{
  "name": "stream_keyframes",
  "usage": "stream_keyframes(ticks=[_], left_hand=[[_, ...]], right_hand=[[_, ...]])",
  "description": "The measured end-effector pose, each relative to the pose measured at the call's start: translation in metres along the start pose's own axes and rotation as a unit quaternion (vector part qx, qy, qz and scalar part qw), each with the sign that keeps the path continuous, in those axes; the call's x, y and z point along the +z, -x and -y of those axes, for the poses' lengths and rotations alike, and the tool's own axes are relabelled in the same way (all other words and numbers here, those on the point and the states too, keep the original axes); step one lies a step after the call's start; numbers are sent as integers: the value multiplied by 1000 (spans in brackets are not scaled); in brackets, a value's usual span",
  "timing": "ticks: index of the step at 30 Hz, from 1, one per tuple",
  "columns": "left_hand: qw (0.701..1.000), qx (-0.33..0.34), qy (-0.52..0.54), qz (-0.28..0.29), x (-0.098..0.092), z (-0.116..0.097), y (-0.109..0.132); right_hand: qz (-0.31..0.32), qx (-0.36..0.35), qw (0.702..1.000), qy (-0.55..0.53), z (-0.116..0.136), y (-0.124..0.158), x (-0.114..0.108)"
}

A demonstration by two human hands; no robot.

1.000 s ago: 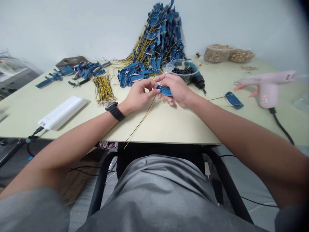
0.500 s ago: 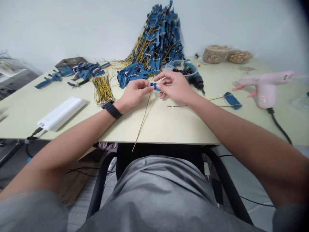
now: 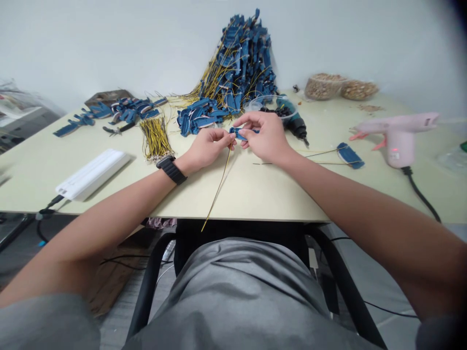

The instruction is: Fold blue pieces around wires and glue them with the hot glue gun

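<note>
pale desk (image 3: 292, 194), left hand (image 3: 207, 148) and right hand (image 3: 266, 138), fingers (image 3: 251, 117) pinching a blue strip (image 3: 239, 132) — its wires (image 3: 220, 187) now drawn together

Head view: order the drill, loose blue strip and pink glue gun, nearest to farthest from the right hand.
Right hand:
1. Teal cordless drill, just beyond, rightward.
2. Blue wired strip, farther right.
3. Pink hot glue gun, far right.

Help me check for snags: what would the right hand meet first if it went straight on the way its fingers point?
The blue wired piece, already at the fingertips of the right hand. Just past it comes the left hand, though depth is hard to judge from this view.
</note>
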State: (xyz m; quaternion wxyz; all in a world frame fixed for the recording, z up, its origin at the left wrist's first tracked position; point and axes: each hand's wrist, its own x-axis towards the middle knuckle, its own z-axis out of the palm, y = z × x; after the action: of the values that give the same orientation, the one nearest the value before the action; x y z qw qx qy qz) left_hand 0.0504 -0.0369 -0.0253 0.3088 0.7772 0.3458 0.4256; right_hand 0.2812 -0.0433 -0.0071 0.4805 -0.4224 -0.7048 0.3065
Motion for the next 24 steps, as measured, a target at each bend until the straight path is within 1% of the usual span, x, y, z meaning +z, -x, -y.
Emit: stream_keyframes(ticks=[4, 12, 15, 19, 21, 24], left_hand=[[1000, 4, 6, 5, 1, -1, -1], [999, 27, -20, 13, -2, 10, -4], [999, 29, -40, -6, -5, 13, -5], [998, 25, -7, -52, -5, 17, -8], [998, 22, 14, -56, -4, 18, -8], [997, 35, 27, -57, -3, 17, -8]], right_hand=[[-8, -6, 1000, 16, 2, 1, 1], [-12, 24, 999, -20, 1, 3, 3], [-6, 41, 998, -47, 4, 3, 2], [2, 49, 997, -66, 7, 4, 3], [3, 41, 997, -64, 7, 4, 3], [-4, 33, 997, -67, 3, 4, 4]])
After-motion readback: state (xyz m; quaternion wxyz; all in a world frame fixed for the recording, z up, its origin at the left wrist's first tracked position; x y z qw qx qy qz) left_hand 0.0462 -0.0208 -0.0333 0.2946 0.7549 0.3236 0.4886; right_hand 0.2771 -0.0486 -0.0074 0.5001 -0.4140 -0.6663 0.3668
